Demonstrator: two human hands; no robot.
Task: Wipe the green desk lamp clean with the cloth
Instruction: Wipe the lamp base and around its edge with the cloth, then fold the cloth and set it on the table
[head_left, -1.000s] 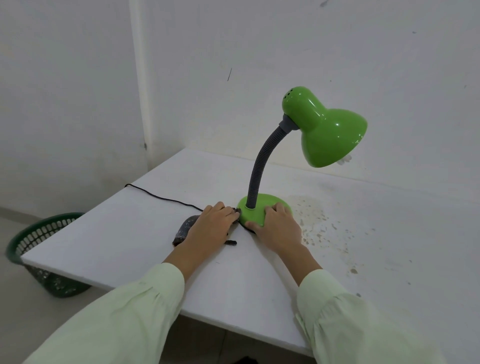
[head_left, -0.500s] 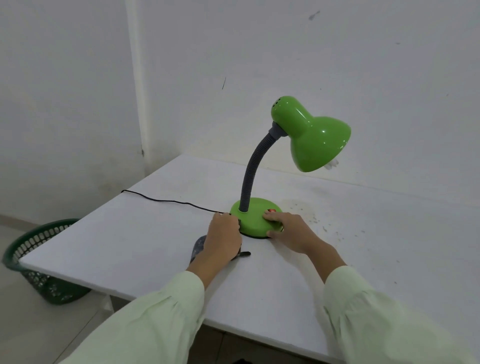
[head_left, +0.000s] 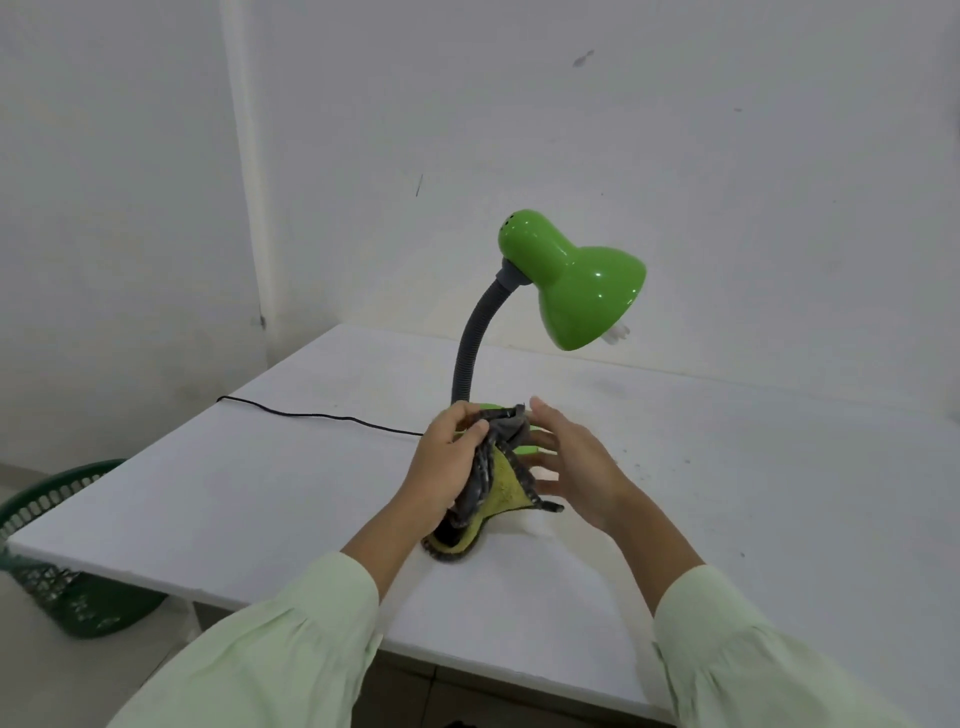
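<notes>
At the centre of the frame, a person's left hand (head_left: 447, 462) grips a bunched cloth (head_left: 501, 480), dark and patterned on one face and yellow-green on the other; its top is held above the white table (head_left: 260, 493) while its lower end appears to rest on the tabletop. The right hand (head_left: 571, 462) hovers just right of the cloth with fingers straight and spread, holding nothing; whether its fingertips brush the fabric cannot be told.

The green desk lamp (head_left: 576, 283) stands just behind the hands, its glossy shade (head_left: 587, 291) in the upper middle of the frame, its grey bendy neck (head_left: 470, 348) curving down to a base (head_left: 491, 408) mostly hidden by the hands and cloth. A black cord (head_left: 311, 415) trails toward the left edge of the table; a green basket (head_left: 47, 519) sits on the floor at lower left; dark specks dot the tabletop at right.

By the look of it the job is at its start: the cloth is in hand but touches no visible part of the lamp; shade, neck and base all seem to await wiping, and the open hand looks ready to help spread or fold the cloth first.
</notes>
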